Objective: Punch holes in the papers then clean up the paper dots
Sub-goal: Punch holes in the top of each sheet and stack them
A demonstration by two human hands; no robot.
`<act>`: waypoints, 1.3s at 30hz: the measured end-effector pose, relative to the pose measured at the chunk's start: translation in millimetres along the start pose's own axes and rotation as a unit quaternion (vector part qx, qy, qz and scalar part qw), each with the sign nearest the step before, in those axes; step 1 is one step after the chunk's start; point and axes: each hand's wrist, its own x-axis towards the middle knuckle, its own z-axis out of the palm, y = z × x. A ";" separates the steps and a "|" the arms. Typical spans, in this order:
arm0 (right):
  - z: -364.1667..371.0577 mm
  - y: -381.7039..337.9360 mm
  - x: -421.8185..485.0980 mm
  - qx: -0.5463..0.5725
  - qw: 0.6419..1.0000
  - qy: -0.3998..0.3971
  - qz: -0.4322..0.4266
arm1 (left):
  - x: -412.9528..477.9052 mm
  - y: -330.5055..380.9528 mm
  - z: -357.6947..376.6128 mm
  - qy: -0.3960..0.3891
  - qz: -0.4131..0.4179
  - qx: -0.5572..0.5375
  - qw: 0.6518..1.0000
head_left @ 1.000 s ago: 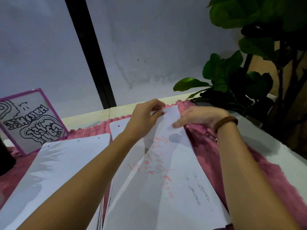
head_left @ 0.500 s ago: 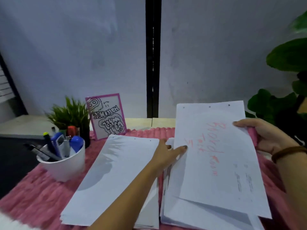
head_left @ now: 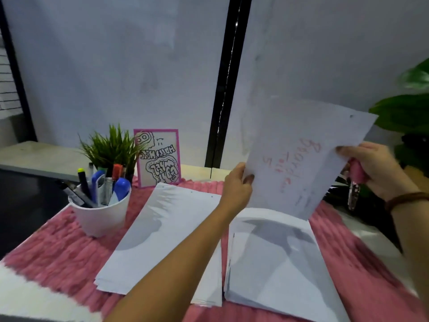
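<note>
Your left hand (head_left: 239, 182) pinched the written sheet (head_left: 299, 159) at its 9 o'clock edge; your right hand (head_left: 376, 168) gripped the 3 o'clock edge plus a pink tool (head_left: 356, 173). The sheet was raised, tilted, over the right paper stack (head_left: 278, 263).

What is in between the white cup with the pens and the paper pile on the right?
In the head view, another pile of punched white papers lies flat on the pink mat between the cup and the right pile.
</note>
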 end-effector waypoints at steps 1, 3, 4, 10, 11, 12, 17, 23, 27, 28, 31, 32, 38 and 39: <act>0.1 -0.9 -3.4 -0.016 1.000 0.002 -0.008 | -1.4 -3.9 1.7 -0.006 0.001 0.018 1.000; 2.2 -3.6 -11.9 -0.051 0.998 -0.001 -0.023 | -4.7 -9.3 3.5 -0.014 -0.012 0.039 0.999; 3.5 -6.5 -14.3 -0.059 0.998 0.002 -0.029 | -5.6 -7.5 2.4 -0.009 -0.017 0.041 0.999; 32.1 -49.4 -16.1 -0.049 0.998 0.030 -0.012 | -18.6 43.7 -59.4 0.106 0.039 0.027 0.993; 43.1 -53.0 -14.5 -0.048 0.999 0.013 0.015 | -26.9 50.1 -76.6 0.131 0.051 0.030 0.990; 57.2 -53.1 -13.0 -0.055 0.997 -0.012 0.044 | -36.8 53.6 -94.0 0.153 0.055 0.046 0.986; 150.8 -1.0 -35.3 -0.125 0.963 -0.178 0.162 | -85.1 19.7 -165.3 0.167 -0.051 0.246 0.953; 239.6 66.8 -57.9 -0.288 0.906 -0.272 0.148 | -107.2 -31.8 -191.7 0.067 -0.170 0.480 0.858; 254.2 79.1 -56.3 -0.324 0.907 -0.231 0.136 | -106.7 -35.5 -187.6 0.033 -0.175 0.524 0.833; 253.9 79.6 -57.4 -0.334 0.909 -0.216 0.124 | -106.5 -36.1 -187.9 0.027 -0.176 0.536 0.825; 255.9 87.5 -58.1 -0.360 0.911 -0.180 0.088 | -108.7 -35.5 -186.4 0.011 -0.193 0.559 0.806; 256.6 91.0 -57.9 -0.372 0.909 -0.171 0.079 | -109.2 -35.5 -185.4 0.010 -0.194 0.563 0.803; 265.8 99.4 -62.3 -0.437 0.880 -0.178 0.051 | -109.3 -28.1 -181.4 -0.006 -0.218 0.576 0.788; 266.5 98.7 -63.5 -0.440 0.879 -0.178 0.043 | -109.0 -25.9 -181.2 -0.008 -0.223 0.580 0.783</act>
